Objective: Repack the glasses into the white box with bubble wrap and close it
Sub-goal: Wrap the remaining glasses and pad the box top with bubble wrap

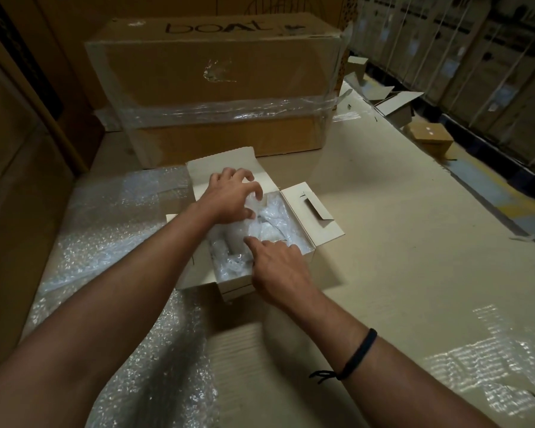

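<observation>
The white box (pixel 309 259) stands open in the middle of the head view, its flaps (pixel 314 213) spread outward. Bubble wrap (pixel 275 223) fills the inside, and wrapped bundles lie in it; no bare glass shows. My left hand (pixel 232 197) hovers over the far side of the box, its curled fingertips pinching a fold of the wrap. My right hand (pixel 278 270) lies over the near right edge, with the index finger stretched out and pressing the wrap down.
A big taped brown carton (pixel 217 88) stands right behind the box. Loose bubble wrap sheets (pixel 112 236) cover the cardboard surface at left and front. Small open boxes (pixel 430 139) lie at the far right, in front of stacked cartons.
</observation>
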### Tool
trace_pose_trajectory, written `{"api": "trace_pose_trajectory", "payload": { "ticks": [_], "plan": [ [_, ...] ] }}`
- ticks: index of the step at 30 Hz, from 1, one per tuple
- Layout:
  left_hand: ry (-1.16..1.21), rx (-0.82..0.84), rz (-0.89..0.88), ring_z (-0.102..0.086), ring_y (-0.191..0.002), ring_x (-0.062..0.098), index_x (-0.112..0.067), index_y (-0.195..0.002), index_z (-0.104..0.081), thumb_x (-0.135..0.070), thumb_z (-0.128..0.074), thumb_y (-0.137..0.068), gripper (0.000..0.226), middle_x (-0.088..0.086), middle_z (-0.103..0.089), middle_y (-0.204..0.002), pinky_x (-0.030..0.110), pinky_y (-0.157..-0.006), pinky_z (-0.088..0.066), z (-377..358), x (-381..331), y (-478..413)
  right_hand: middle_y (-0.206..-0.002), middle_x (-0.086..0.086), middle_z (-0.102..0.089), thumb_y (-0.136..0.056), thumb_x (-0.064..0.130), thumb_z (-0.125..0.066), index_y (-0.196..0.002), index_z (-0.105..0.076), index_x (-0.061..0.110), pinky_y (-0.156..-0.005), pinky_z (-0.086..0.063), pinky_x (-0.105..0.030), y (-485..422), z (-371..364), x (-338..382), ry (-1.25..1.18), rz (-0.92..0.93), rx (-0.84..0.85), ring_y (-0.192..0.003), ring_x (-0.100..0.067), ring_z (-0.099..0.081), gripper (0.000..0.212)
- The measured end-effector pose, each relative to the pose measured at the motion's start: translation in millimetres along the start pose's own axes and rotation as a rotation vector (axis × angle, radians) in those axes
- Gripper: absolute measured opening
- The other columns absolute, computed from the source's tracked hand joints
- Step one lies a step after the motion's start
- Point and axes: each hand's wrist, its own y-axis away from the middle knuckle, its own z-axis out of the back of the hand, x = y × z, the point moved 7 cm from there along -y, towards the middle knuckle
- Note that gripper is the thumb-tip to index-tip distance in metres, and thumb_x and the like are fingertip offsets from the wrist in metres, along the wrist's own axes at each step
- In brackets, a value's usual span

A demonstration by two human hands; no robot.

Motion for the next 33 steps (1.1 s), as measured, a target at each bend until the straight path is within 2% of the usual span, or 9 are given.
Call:
{"api": "trace_pose_trajectory", "payload": {
  "ticks": [6,11,13,16,18,20,26,30,33],
  "plan": [
    [-0.016,-0.051,0.003,-0.026,-0.132,0.024,-0.036,-0.098,-0.068,-0.055,-0.072,-0.073,0.031,-0.005,-0.042,-0.141,0.043,-0.104,-0.022,3,1,-2,-0.117,-0.007,-0.05,-0.091,0.019,-0.042,-0.116,-0.056,0.014,-0.078,-0.038,-0.04,-3,-6,-9,-0.013,-0.04,0.083,-0.092,-0.031,-0.055,0.029],
    [0.163,0.089,-0.007,-0.02,-0.136,0.023,-0.034,-0.109,-0.071,-0.041,-0.059,-0.091,0.023,-0.006,-0.036,-0.148,0.043,-0.106,-0.015,-10,16,6,-0.117,-0.005,-0.048,-0.092,0.021,-0.041,-0.104,-0.059,0.013,-0.07,-0.032,-0.036,-8,-3,-9,0.024,-0.029,0.136,-0.08,-0.029,-0.051,0.023],
    [0.287,0.044,0.021,-0.022,-0.136,0.023,-0.033,-0.11,-0.07,-0.037,-0.063,-0.089,0.023,-0.005,-0.038,-0.146,0.043,-0.106,-0.015,-6,21,9,-0.117,-0.005,-0.048,-0.092,0.021,-0.042,-0.103,-0.059,0.013,-0.068,-0.032,-0.036,-10,-3,-9,0.027,-0.047,0.164,-0.076,-0.027,-0.045,0.022],
    [0.231,-0.108,-0.002,-0.029,-0.133,0.024,-0.027,-0.101,-0.065,-0.034,-0.077,-0.077,0.028,0.0,-0.043,-0.142,0.045,-0.105,-0.022,8,20,15,-0.13,-0.007,-0.044,-0.091,0.02,-0.043,-0.097,-0.06,0.012,-0.067,-0.033,-0.036,-11,-2,-6,0.04,-0.069,0.195,-0.081,-0.027,-0.051,0.019],
    [0.139,-0.147,-0.074,-0.031,-0.131,0.025,-0.026,-0.09,-0.067,-0.035,-0.079,-0.074,0.022,-0.001,-0.047,-0.138,0.045,-0.103,-0.024,13,13,16,-0.154,-0.003,-0.028,-0.09,0.019,-0.044,-0.099,-0.062,0.012,-0.069,-0.035,-0.036,-12,0,-3,0.055,-0.063,0.218,-0.093,-0.029,-0.059,0.021],
    [0.055,-0.131,-0.132,-0.031,-0.131,0.025,-0.028,-0.084,-0.072,-0.038,-0.076,-0.076,0.013,-0.003,-0.049,-0.137,0.044,-0.101,-0.025,13,6,16,-0.161,0.004,-0.018,-0.09,0.018,-0.043,-0.109,-0.062,0.012,-0.073,-0.037,-0.035,-12,0,-1,0.075,-0.057,0.263,-0.104,-0.029,-0.06,0.027],
    [-0.16,-0.142,-0.138,-0.037,-0.129,0.027,-0.025,-0.092,-0.062,-0.044,-0.077,-0.072,0.031,-0.001,-0.05,-0.135,0.043,-0.099,-0.029,8,-11,8,-0.154,0.009,-0.034,-0.091,0.019,-0.045,-0.134,-0.05,0.016,-0.075,-0.036,-0.036,-22,-2,-1,0.129,-0.086,0.356,-0.119,-0.022,-0.056,0.044],
    [-0.038,-0.11,-0.112,-0.028,-0.133,0.025,-0.03,-0.087,-0.073,-0.044,-0.073,-0.078,0.017,-0.006,-0.046,-0.14,0.044,-0.102,-0.024,6,-5,8,-0.145,0.006,-0.044,-0.093,0.019,-0.045,-0.137,-0.046,0.016,-0.077,-0.041,-0.037,-24,0,1,0.177,-0.079,0.376,-0.115,-0.023,-0.058,0.044],
    [0.037,0.046,-0.084,-0.018,-0.137,0.025,-0.035,-0.096,-0.075,-0.033,-0.063,-0.086,0.016,-0.009,-0.034,-0.149,0.048,-0.107,-0.016,-4,3,9,-0.154,0.008,-0.033,-0.093,0.02,-0.043,-0.138,-0.046,0.017,-0.076,-0.039,-0.036,-25,-3,1,0.204,-0.07,0.404,-0.119,-0.022,-0.056,0.045]
  ]
}}
